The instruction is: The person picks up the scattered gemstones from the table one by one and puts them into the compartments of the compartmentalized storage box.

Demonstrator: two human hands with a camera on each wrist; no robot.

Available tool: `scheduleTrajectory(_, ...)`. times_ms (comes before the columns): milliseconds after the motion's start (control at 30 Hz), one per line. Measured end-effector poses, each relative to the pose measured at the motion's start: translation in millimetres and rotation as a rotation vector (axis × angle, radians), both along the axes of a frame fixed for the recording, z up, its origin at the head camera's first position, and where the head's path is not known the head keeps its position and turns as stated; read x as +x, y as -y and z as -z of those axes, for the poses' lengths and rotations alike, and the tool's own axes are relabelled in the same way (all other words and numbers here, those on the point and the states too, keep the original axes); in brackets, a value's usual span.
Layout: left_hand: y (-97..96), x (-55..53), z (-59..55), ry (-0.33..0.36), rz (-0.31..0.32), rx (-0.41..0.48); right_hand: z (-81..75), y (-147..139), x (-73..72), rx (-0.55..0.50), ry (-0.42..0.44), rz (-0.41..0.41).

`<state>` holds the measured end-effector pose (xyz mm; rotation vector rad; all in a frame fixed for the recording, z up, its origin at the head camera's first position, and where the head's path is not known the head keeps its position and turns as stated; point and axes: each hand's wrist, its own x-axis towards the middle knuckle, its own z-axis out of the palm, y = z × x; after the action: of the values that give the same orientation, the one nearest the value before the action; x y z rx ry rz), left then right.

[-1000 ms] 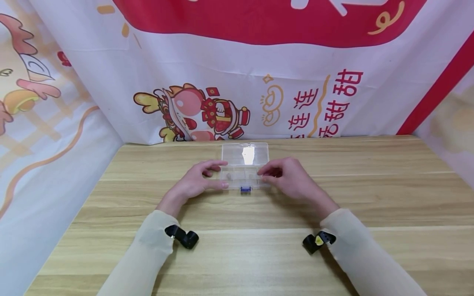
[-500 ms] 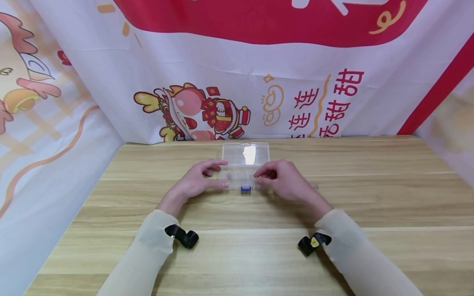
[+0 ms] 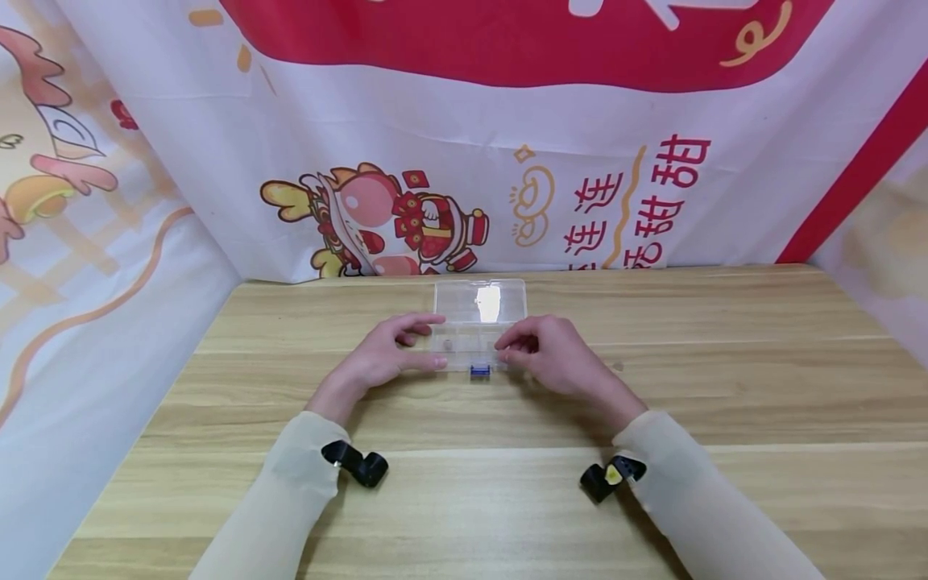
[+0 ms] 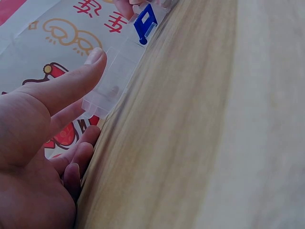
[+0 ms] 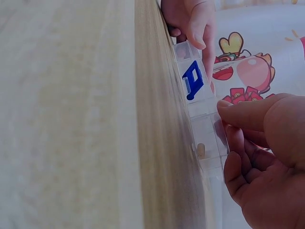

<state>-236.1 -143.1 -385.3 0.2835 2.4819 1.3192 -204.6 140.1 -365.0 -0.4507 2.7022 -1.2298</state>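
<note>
A clear plastic compartment box (image 3: 466,341) lies on the table, its lid (image 3: 457,300) tipped open toward the back and a blue latch (image 3: 480,370) on its front. My left hand (image 3: 377,350) spans the box's left end, thumb in front and straight fingers behind. A small greyish piece (image 4: 114,89) sits in a compartment on that side. Over the right part, my right hand (image 3: 547,350) reaches in with bent fingers, thumb and forefinger close together; I cannot tell whether they hold anything. In the right wrist view a small tan piece (image 5: 201,150) lies in a compartment beside those fingers.
A small dull piece (image 3: 618,366) lies on the wooden table (image 3: 464,499), right of my right wrist. A printed white and red cloth (image 3: 464,121) hangs behind the table's back edge. Black wrist cameras (image 3: 370,469) sit on both sleeves.
My right hand has shifted slightly left, from the box's right end to over its inner compartments. The small piece on the table has come into view beside the right wrist. My left hand stays put.
</note>
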Motion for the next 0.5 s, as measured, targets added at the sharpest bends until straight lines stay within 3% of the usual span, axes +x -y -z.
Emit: scheduleTrajectory(500,0.9,-0.9,1.5,0.0,0.006,0.003,0.5,0.7,0.2,0.003,0.027,0.011)
